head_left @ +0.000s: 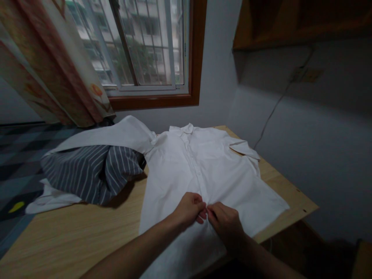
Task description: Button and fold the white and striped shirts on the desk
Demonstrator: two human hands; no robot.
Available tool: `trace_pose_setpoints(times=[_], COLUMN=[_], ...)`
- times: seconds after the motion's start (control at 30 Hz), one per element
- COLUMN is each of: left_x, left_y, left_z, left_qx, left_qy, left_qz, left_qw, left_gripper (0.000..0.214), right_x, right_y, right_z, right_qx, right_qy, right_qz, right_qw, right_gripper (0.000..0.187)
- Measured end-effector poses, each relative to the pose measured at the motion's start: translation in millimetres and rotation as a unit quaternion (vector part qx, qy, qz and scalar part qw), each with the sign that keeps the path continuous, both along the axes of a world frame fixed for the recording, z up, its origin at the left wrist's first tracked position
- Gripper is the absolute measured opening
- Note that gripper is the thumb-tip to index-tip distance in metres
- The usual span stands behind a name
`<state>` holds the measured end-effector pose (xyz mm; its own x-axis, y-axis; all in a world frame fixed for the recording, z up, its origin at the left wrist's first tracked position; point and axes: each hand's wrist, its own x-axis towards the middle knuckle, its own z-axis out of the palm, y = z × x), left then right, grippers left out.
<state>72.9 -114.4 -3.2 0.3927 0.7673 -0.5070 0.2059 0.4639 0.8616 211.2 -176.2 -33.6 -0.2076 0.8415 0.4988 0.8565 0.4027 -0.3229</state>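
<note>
L hand (188, 207) & R hand (225, 221): fingers pinched tight on button placket (200, 179) of white shirt (174, 166), flat on worktop (72, 232). Best keep edges aligned, fabric smooth.

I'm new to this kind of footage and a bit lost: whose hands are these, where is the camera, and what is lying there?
There is no machine here. One camera sits on a person's head and looks forward and down, so the two bare arms entering from the bottom edge are the wearer's own. A white collared button-front shirt lies spread face up on a light wooden table. The left hand and the right hand meet low on the shirt's front strip, fingers pinched on the cloth. Left of the shirt lies a crumpled grey cloth with white stripes. Behind are a barred window and a patterned curtain.
</note>
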Motion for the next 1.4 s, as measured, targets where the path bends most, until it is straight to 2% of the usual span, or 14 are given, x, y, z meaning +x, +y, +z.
trace_pose_setpoints(times=[0.17,0.4,0.53,0.63,0.7,0.8,0.87,0.93,1.0,1.1,1.17,1.3,1.33,1.4], left_x=[2.1,-5.7,-4.0,-2.0,-1.8,-2.4,-2.3,-1.6,-1.1,-2.2,-4.5,-8.8,-9.1,-8.9], left_y=[-4.1,-11.0,-10.9,-11.6,-13.9,-19.2,-21.9,-22.5,-21.1,-17.2,-15.1,-13.1,-12.7,-11.5], left_z=[-9.5,9.7,6.4,0.4,-0.5,3.0,5.9,7.4,6.9,5.0,4.7,5.8,5.8,5.7], left_qx=[0.06,0.268,0.254,0.243,0.266,0.331,0.361,0.368,0.356,0.326,0.317,0.317,0.311,0.302], left_qy=[-0.005,0.121,0.102,0.074,0.076,0.106,0.111,0.101,0.091,0.084,0.078,0.063,0.055,0.043], left_qz=[0.003,-0.071,-0.041,-0.017,-0.011,-0.008,-0.016,-0.027,-0.035,-0.04,-0.053,-0.121,-0.134,-0.127], left_qw=[0.998,0.953,0.961,0.967,0.961,0.937,0.926,0.924,0.929,0.941,0.944,0.939,0.939,0.944], left_gripper=[0.018,0.02,0.016,0.011,0.01,0.009,0.008,0.009,0.008,0.01,0.011,0.007,0.007,0.007], right_x=[3.6,-1.9,-7.8,-9.2,-7.9,-2.9,1.4,4.9,6.8,8.0,9.4,14.2,15.2,17.5], right_y=[2.7,1.7,1.8,2.3,3.3,7.6,11.7,15.1,16.4,15.7,16.3,21.4,22.2,22.3], right_z=[4.3,6.5,2.7,-0.1,0.2,5.8,12.2,18.9,24.2,27.3,25.5,20.2,20.6,24.5], right_qx=[-0.028,0.06,0.14,0.14,0.093,-0.098,-0.254,-0.355,-0.383,-0.341,-0.345,-0.453,-0.469,-0.451], right_qy=[0.091,-0.027,-0.041,-0.014,0.041,0.187,0.31,0.403,0.425,0.376,0.379,0.45,0.447,0.398], right_qz=[-0.017,-0.012,-0.019,-0.009,-0.014,-0.045,-0.047,-0.023,-0.008,-0.017,-0.015,0.038,0.046,0.036], right_qw=[0.995,0.998,0.989,0.99,0.995,0.976,0.915,0.843,0.82,0.861,0.859,0.769,0.761,0.798], right_gripper=[0.021,0.03,0.033,0.03,0.027,0.019,0.016,0.017,0.019,0.019,0.019,0.027,0.028,0.027])
